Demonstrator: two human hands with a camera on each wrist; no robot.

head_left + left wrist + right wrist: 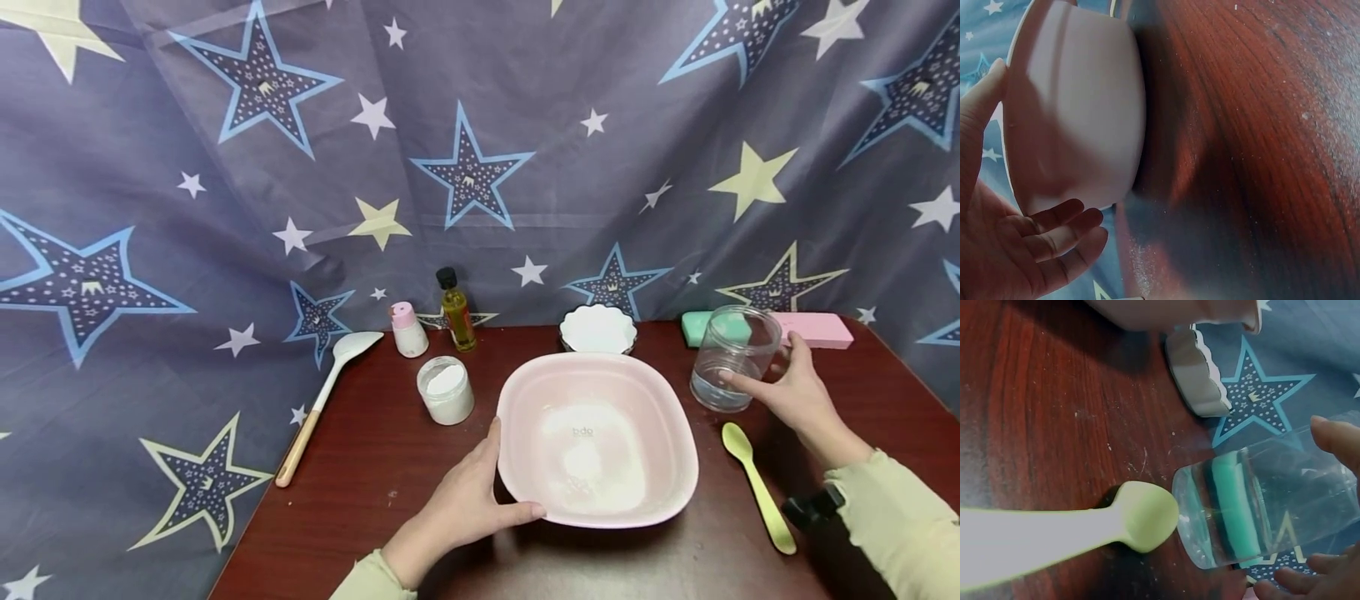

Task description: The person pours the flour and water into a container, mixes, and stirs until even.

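Left hand [471,498] on lettered pink basin [600,479]

Two hands [465,496] [802,396]; two bowls [582,400] [597,329] between. Two jars [720,367] [447,392]: one at right hand, one beyond left. Two spoons [756,483] [330,385], one nearer each hand. Two bottles [459,315] [409,335] beyond left, two blocks [695,329] [823,330] beyond right. One table [330,525].

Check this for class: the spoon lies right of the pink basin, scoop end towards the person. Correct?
Only the direction is wrong: the head view shows the spoon right of the pink basin, scoop end towards the clear jar.
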